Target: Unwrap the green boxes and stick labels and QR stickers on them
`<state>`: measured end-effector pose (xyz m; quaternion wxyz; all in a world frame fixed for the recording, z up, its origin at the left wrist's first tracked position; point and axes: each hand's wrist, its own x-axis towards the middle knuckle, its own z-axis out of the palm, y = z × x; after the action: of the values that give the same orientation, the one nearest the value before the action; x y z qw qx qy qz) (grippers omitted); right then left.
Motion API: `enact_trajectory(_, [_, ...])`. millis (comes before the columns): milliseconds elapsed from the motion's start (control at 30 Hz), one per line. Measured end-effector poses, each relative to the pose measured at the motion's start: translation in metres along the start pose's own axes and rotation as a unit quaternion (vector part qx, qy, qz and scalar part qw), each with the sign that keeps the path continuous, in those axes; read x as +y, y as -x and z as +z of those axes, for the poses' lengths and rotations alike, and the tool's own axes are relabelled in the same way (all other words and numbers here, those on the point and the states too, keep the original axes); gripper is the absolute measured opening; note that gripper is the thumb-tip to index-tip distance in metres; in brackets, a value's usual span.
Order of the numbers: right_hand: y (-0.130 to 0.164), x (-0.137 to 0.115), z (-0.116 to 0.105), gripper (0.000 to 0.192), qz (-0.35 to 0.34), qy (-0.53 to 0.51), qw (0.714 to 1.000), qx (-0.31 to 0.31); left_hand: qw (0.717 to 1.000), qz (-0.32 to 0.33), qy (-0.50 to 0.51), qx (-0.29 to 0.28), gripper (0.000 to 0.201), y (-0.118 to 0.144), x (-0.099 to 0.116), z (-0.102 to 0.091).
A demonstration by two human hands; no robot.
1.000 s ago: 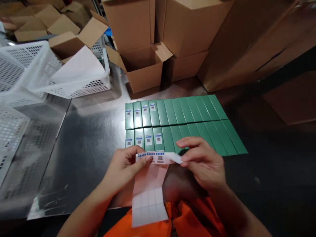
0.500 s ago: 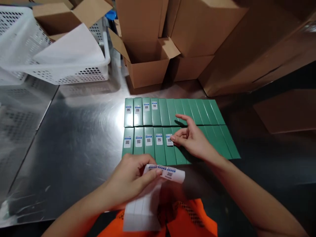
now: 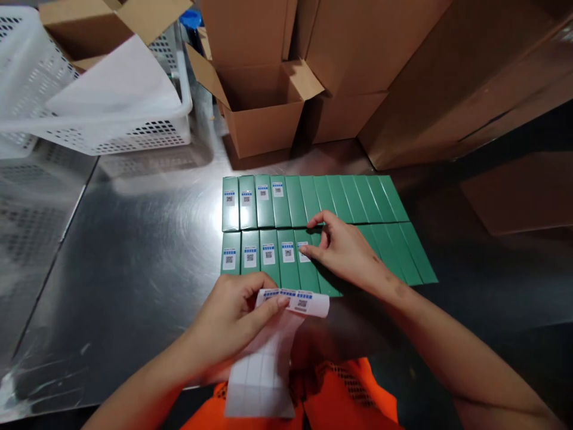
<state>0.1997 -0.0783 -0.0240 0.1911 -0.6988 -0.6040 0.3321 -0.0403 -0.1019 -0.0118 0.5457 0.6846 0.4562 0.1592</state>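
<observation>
Two rows of narrow green boxes [image 3: 281, 209] lie side by side on the metal table. White labels with a blue band and a square code mark several boxes at the left of both rows. My right hand [image 3: 342, 245] has its thumb on the label [image 3: 304, 251] of the fifth box in the near row. Its index finger curves away from the thumb, near the seam between the rows. My left hand [image 3: 235, 310] pinches a strip of labels [image 3: 307, 303] between thumb and fingers, just in front of the near row. The strip's blank tail hangs down towards my orange clothing.
An open cardboard box [image 3: 266, 128] stands behind the rows, with taller cartons [image 3: 425, 89] behind and to the right. A white perforated basket [image 3: 120, 134] at the back left holds another open carton and a white sheet. A flat brown panel [image 3: 523, 191] lies at right.
My right thumb has shifted slightly left on the fifth label, and the index finger has bent down towards the seam. My left hand and strip have risen slightly. The view has shifted a little.
</observation>
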Motion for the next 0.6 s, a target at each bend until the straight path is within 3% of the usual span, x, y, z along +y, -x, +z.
enact_trajectory(67, [0.002, 0.002, -0.005, 0.034, -0.025, 0.003, 1.0, 0.008, 1.0, -0.012, 0.019, 0.022, 0.029, -0.001, 0.0, -0.001])
enact_trajectory(233, [0.033, 0.001, -0.003, 0.018, -0.134, -0.141, 0.98, -0.037, 0.996, -0.043, 0.043, 0.058, 0.032, -0.004, 0.0, 0.0])
enact_trajectory(333, [0.052, -0.008, 0.003, 0.005, -0.229, -0.132, 0.964, -0.026, 0.996, -0.047, 0.051, 0.062, 0.033, -0.006, -0.003, 0.001])
enact_trajectory(400, [0.053, -0.013, 0.002, 0.006, -0.277, -0.149, 0.949, -0.021, 0.995, -0.051, 0.061, 0.066, 0.034, -0.009, -0.005, 0.001])
enact_trajectory(467, [0.039, -0.016, -0.006, 0.005, -0.272, -0.201, 0.941, -0.009, 0.994, -0.056, 0.067, 0.071, 0.035, -0.011, -0.006, 0.001])
enact_trajectory(600, [-0.027, -0.016, -0.023, 0.013, -0.127, -0.292, 0.947, 0.04, 0.995, -0.047, 0.058, 0.072, 0.033, -0.012, -0.007, 0.0])
